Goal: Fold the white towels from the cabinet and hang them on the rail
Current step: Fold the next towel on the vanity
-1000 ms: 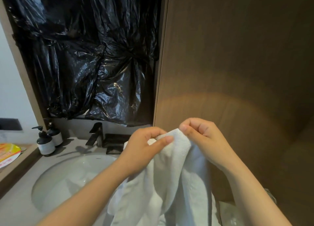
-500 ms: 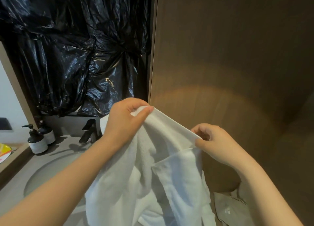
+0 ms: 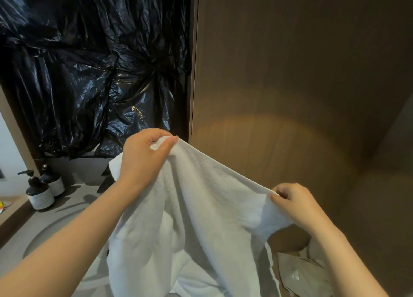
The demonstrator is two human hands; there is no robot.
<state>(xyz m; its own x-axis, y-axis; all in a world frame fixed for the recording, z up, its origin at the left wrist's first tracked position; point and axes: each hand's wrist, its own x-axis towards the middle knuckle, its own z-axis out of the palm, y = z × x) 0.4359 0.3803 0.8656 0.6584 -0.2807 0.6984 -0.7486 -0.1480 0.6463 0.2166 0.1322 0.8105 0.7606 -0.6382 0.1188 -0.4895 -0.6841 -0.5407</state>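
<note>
Left grip (image 3: 143, 160) and right grip (image 3: 295, 205) each pinch the white towel (image 3: 201, 207) by its top edge; hold that edge taut and level before folding.

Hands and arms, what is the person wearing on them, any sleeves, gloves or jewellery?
Nothing worn shows. The left hand and right hand are ungloved, no rings visible. The left forearm and right forearm are bare to the frame edge: no sleeves, watch or bracelet.

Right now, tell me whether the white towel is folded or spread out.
Spread, not folded: the left hand and right hand pinch the top edge of the white towel, stretched between them; the rest hangs loose.
</note>
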